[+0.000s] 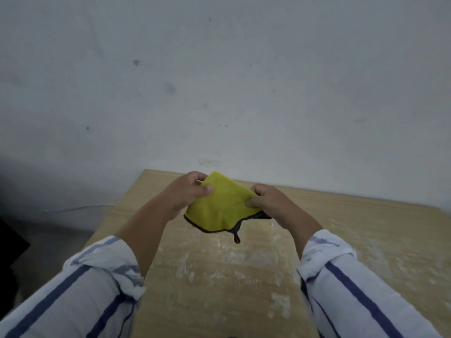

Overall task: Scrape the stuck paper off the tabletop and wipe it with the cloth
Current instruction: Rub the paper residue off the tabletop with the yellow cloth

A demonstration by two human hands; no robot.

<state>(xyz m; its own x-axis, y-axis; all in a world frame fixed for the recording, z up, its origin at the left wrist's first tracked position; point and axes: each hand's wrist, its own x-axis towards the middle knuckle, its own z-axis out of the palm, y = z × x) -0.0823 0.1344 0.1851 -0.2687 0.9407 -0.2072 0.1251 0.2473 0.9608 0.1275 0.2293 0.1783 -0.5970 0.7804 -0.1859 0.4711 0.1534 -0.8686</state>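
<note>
Nearest: striped sleeves (85, 289), rolled up the forearms, above the near edge of the desk (151, 191).
Left grip (188, 193): pinches the left corner of the yellow cloth (222, 206), thumb on top.
Right grip (271, 201): pinches the right corner likewise.
Cloth: appears held clear of the desk, stretched left to right between both grips, with black hem and loop (236, 239) drooping toward the camera.
Paper residue (214, 262): whitish patches stuck on the wood, below the cloth and nearer the near edge, spreading toward the right edge.
Judged next: bring the cloth down and back toward the near edge. Neither grip plainly closer to the residue.
</note>
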